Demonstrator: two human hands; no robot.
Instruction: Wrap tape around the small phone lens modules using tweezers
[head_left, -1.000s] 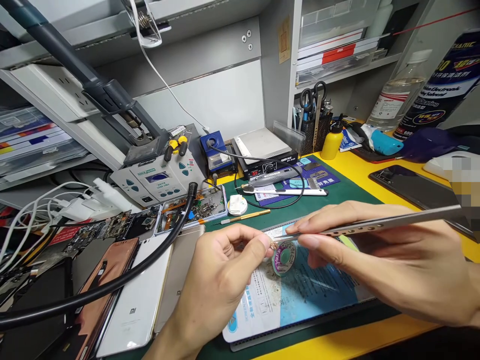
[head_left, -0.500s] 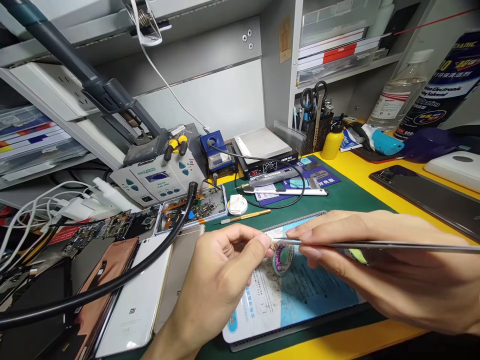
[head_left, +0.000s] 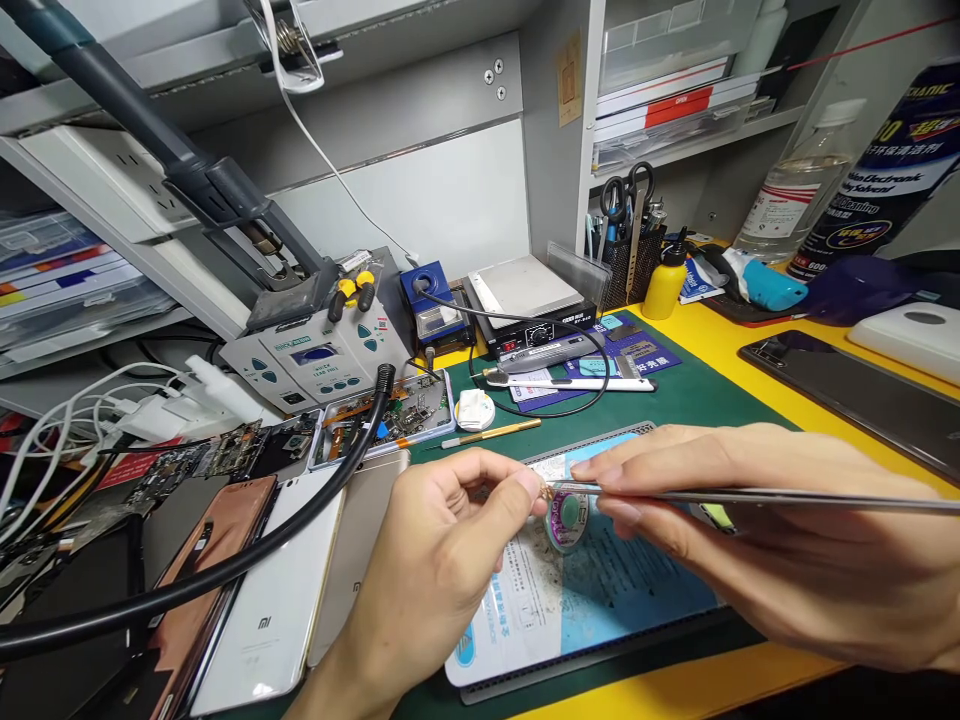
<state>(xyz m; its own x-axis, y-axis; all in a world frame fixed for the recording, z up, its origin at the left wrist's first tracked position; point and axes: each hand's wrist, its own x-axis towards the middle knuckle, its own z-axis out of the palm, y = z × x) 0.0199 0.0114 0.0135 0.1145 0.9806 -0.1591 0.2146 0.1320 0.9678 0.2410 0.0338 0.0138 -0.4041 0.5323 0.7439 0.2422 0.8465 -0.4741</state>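
Observation:
My left hand (head_left: 442, 560) is closed in a pinch on a tiny copper-coloured part (head_left: 548, 493), mostly hidden by the thumb and forefinger. From the right, my right hand (head_left: 780, 540) grips a pair of metal tweezers (head_left: 750, 496) held nearly level, with the tips at the tiny part. Just below the tips is a round spool (head_left: 570, 512) with a teal centre and a purple-and-white label. Under both hands lies a blue-and-white printed pad (head_left: 600, 600), with dark specks on its pale area.
A black hose (head_left: 300, 545) arches over phone backs (head_left: 262, 600) on the left. A tray of small parts (head_left: 405, 415), a gold-handled tool (head_left: 491, 433) and a hot plate (head_left: 536, 295) stand behind the pad. A phone (head_left: 855, 395) and yellow bottle (head_left: 666, 280) are at right.
The tweezers have tilted slightly, their rear end a little lower, and my right hand has shifted very slightly. My left hand keeps its pinch in nearly the same place.

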